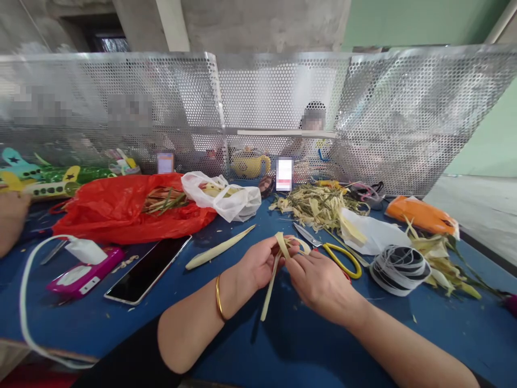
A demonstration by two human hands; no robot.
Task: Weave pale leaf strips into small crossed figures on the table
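Note:
Between my two hands is a pale strip of dried husk [270, 293], looped at the top with one end hanging down toward the table. My left hand [260, 263], with a gold bangle [219, 298] at the wrist, pinches it from the left side. Fingers of my right hand [319, 277] close on the looped part from the right; their tips are partly hidden. Just behind the right hand lie scissors with yellow handles [346, 261], blades pointing away. Left of my hands rests a long rolled husk piece [220, 249].
A red plastic bag [109, 210], a white bag [230, 203] and a husk pile [319, 205] lie toward the perforated metal screen [274, 91]. A dark phone [149, 272] and purple power strip [84, 280] are left; a cord spool [399, 272] and orange packet [420, 214] right. Another person's hand [12, 221] is far left.

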